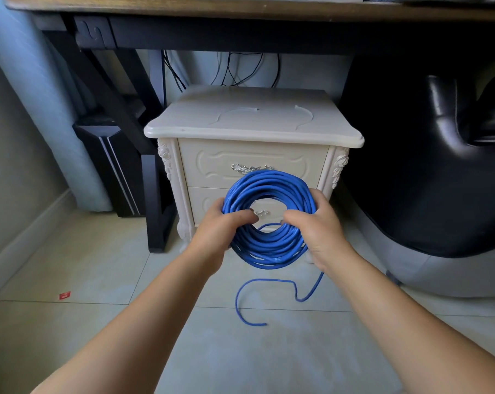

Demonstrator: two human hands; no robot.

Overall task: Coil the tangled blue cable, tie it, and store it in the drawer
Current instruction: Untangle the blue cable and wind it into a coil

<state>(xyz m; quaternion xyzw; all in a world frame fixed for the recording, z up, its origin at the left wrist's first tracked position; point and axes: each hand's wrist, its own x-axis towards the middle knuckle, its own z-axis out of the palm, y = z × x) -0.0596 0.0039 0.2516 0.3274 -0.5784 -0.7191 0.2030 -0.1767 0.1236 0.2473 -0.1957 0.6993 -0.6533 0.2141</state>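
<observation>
Nothing legible here. A small red scrap on the floor might carry print, but it's far too tiny to read.

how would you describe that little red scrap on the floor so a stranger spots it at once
Start at the cream nightstand under the desk, then look down-left across the pale floor tiles towards the skirting. The red scrap lies flat beside a grout line; it is the only red thing there.
</observation>
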